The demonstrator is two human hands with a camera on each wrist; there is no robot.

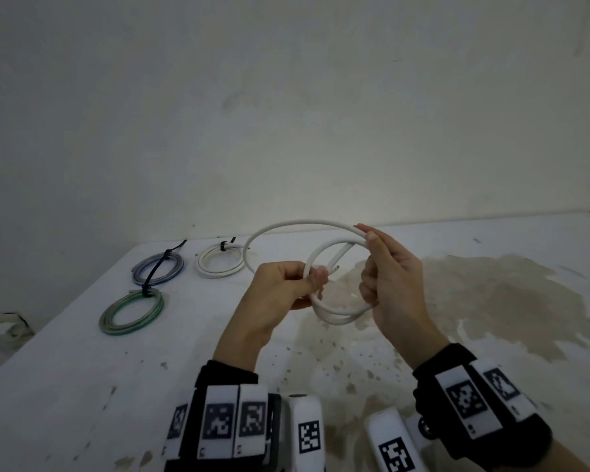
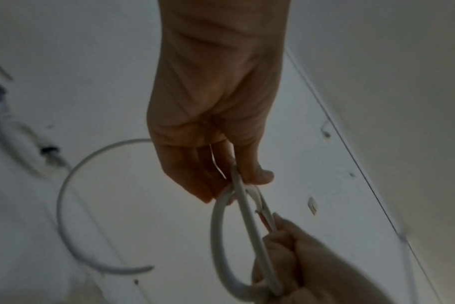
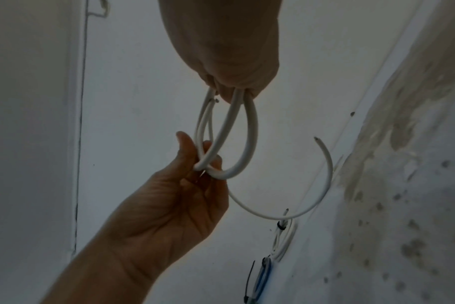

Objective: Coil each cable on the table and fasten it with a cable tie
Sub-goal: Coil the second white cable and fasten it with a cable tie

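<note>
Broadly, the room is a bare whitish wall (image 1: 286,97) meeting a white worktop (image 1: 82,386) whose paint is chipped and stained brownish on the right side. At its far left lie three finished coils, each cinched with a black tie: a green coil (image 1: 132,311) nearest, a blue-grey coil (image 1: 158,269) behind it, and a white coil (image 1: 218,264) beside that.

Held in the air above the worktop, between both hands, is the white cable (image 1: 334,311) now being wound. It looks light but springy: the loops stand open on their own and the loose tail (image 3: 325,176) arcs away stiffly, so I judge it will try to unwind if released. Its smooth jacket probably slips easily.

The left hand (image 1: 283,291) pinches the crossing strands between thumb and curled fingers, near a cut end. The right hand (image 1: 389,277) has its fingers curled round the loops on the opposite side. The crossing looks the best place to grip for tying.
</note>
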